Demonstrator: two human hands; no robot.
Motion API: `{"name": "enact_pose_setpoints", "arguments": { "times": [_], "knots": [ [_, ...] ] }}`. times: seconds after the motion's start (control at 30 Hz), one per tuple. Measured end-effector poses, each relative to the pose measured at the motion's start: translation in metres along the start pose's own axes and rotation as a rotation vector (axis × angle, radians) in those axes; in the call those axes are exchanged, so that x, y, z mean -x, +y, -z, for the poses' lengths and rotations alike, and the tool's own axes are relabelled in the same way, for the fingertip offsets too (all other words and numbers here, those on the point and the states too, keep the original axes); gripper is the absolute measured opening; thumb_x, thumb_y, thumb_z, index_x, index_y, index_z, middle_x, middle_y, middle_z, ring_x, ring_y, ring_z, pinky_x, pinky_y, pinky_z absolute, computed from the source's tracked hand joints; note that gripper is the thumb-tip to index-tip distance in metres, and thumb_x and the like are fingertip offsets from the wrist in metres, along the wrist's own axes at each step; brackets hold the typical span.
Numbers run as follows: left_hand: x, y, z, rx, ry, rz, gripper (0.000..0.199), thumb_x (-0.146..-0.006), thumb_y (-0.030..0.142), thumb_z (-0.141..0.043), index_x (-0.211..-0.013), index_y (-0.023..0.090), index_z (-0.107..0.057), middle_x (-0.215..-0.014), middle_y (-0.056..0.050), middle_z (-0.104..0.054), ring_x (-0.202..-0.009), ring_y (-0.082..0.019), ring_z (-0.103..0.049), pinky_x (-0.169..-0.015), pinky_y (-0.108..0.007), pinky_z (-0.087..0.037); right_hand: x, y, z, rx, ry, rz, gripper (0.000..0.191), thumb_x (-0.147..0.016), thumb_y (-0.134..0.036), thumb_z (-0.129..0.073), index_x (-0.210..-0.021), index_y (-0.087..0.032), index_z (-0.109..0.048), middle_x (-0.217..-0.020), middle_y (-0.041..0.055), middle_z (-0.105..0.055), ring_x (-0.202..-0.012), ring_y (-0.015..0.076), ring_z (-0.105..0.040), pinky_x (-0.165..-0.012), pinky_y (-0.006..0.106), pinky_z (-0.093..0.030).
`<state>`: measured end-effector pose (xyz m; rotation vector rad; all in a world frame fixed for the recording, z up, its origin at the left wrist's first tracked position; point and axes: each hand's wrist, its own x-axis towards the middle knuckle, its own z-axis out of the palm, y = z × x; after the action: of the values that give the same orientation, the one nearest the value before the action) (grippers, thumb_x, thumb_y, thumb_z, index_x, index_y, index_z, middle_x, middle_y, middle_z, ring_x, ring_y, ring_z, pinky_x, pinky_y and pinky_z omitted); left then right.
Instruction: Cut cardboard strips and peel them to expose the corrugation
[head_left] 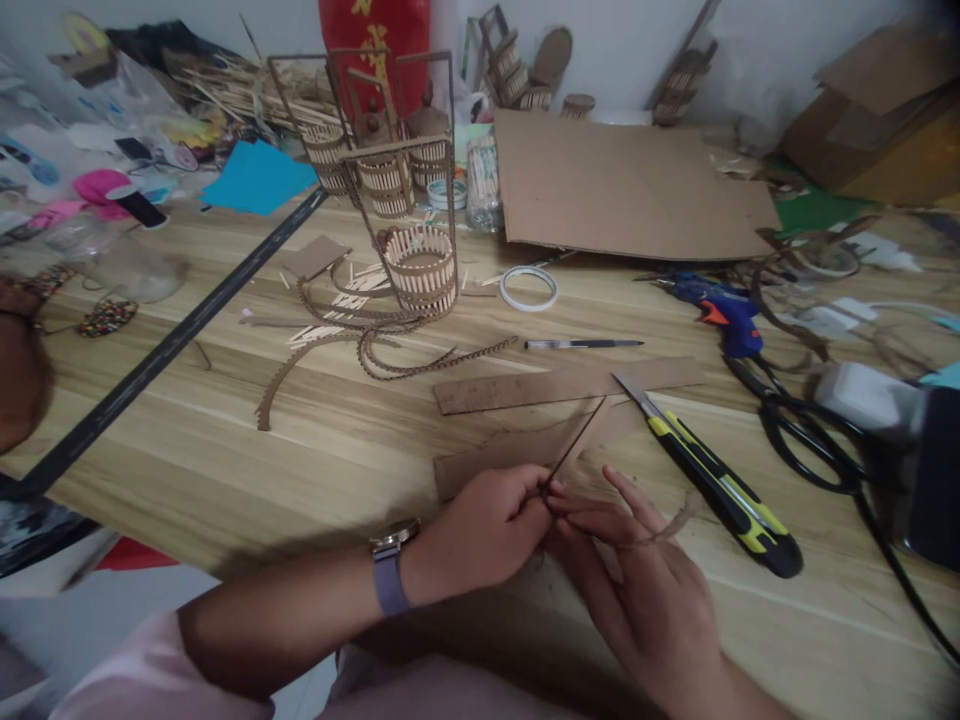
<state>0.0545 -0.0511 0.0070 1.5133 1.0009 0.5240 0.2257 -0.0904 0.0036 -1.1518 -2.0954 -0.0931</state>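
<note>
My left hand (484, 530), with a watch on its wrist, pinches a thin cardboard strip (582, 437) that points up and away over the table. Close against it, my right hand (649, 580) has its thumb and fingertips together at the strip's near end, with one finger raised. A torn, curled sliver of brown paper (679, 520) trails by the right fingers. Beyond the hands lie two flat cardboard pieces (517, 392), the nearer one partly covered by my left hand. A yellow and black utility knife (720, 480) rests to the right, its blade out over the cardboard.
Small handled baskets (422, 265) made of sticks and cardboard stand behind, near curled corrugated strips (375, 325). A pen (585, 344), tape roll (529, 288), blue glue gun (724, 305), black scissors (810, 440) and large cardboard sheet (600, 185) lie around. Another person's hand (22, 370) is at left.
</note>
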Motion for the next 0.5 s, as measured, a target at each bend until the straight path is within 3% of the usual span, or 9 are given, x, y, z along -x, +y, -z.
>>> {"name": "enact_pose_setpoints", "arguments": {
  "times": [0.1, 0.33, 0.5],
  "knots": [
    [-0.0001, -0.0004, 0.0008, -0.008, 0.000, 0.012, 0.019, -0.091, 0.014, -0.045, -0.087, 0.017, -0.063, -0.079, -0.001, -0.066, -0.075, -0.015, -0.061, -0.066, -0.025, -0.041, -0.0003, -0.0004, 0.0013, 0.003, -0.010, -0.046, 0.008, -0.103, -0.026, -0.050, -0.103, -0.027, -0.058, -0.087, -0.0004, -0.082, -0.093, 0.0223, -0.080, -0.094, 0.038, -0.061],
    [0.0011, 0.0030, 0.0043, 0.051, -0.063, 0.032, 0.020, -0.097, 0.019, -0.043, -0.088, 0.018, -0.061, -0.073, 0.001, -0.063, -0.070, -0.014, -0.061, -0.064, -0.023, -0.042, -0.0022, 0.0009, 0.0053, -0.033, -0.012, -0.128, 0.010, -0.102, -0.024, -0.049, -0.101, -0.026, -0.058, -0.083, -0.0007, -0.081, -0.077, 0.0209, -0.080, -0.095, 0.037, -0.062],
    [0.0014, 0.0022, 0.0030, 0.031, -0.068, 0.006, 0.022, -0.100, 0.024, -0.043, -0.089, 0.018, -0.061, -0.077, 0.001, -0.063, -0.072, -0.014, -0.060, -0.064, -0.023, -0.041, -0.0015, -0.0004, 0.0030, -0.030, -0.001, -0.126, 0.007, -0.103, -0.025, -0.049, -0.102, -0.026, -0.056, -0.083, -0.0008, -0.081, -0.083, 0.0206, -0.081, -0.094, 0.036, -0.062]
  ]
}}
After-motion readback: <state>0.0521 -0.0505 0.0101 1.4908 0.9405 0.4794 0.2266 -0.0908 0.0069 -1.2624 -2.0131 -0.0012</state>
